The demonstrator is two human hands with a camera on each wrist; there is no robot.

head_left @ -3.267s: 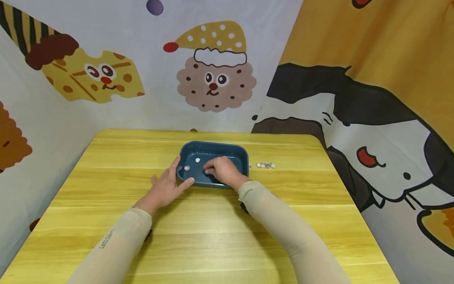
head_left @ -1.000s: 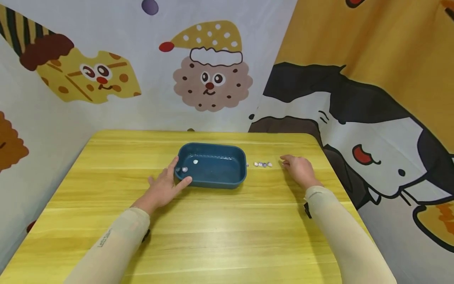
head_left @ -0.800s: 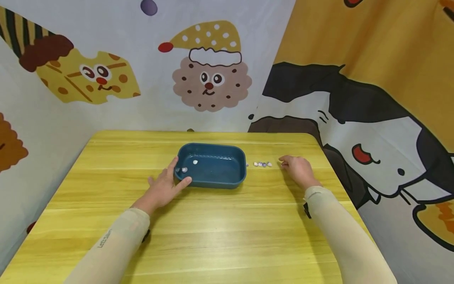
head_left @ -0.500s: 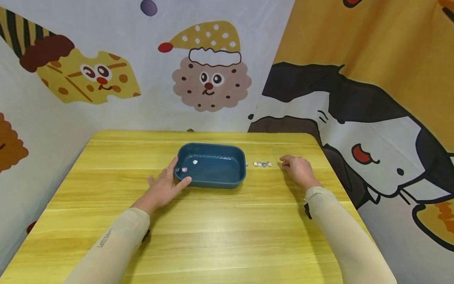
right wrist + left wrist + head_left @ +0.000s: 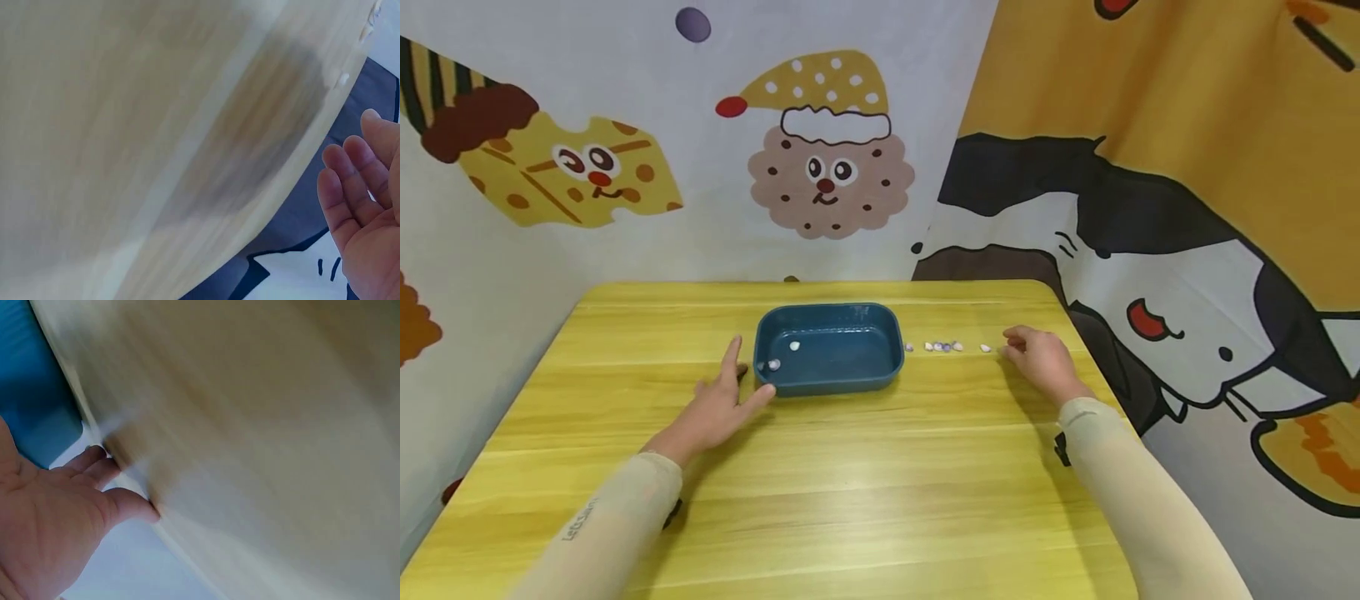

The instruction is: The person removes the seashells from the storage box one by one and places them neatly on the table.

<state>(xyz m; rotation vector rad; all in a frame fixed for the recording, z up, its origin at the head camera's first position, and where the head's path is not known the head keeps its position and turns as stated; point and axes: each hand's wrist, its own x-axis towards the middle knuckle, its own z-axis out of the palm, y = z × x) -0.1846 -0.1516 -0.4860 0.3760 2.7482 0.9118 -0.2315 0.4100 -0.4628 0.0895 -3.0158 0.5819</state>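
A dark blue rectangular tray [image 5: 828, 386] stands on the table. At its left end inside lie a small white shell-like piece [image 5: 794, 346] and a purplish-white one [image 5: 774, 365]. My left hand [image 5: 711, 414] is spread beside the tray's left end, thumb near the front corner; whether it touches there I cannot tell. Right of the tray, several small white and purple shell-like pieces [image 5: 942, 347] lie in a row, with a white piece [image 5: 985, 348] set apart at the right. My right hand [image 5: 1041, 360] is just right of that piece, its loosely bent fingers [image 5: 337, 197] holding nothing.
The yellow wood-grain table [image 5: 850, 483] has its far edge against a cartoon-printed cloth [image 5: 831, 258]. Another small purple piece [image 5: 909, 347] lies close to the tray's right wall. A printed orange curtain [image 5: 1150, 100] hangs at the right.
My right hand went from inside the tray to the row's right end, and a white piece now shows there as the hand draws off rightward. My left hand has come away from the tray's rim.
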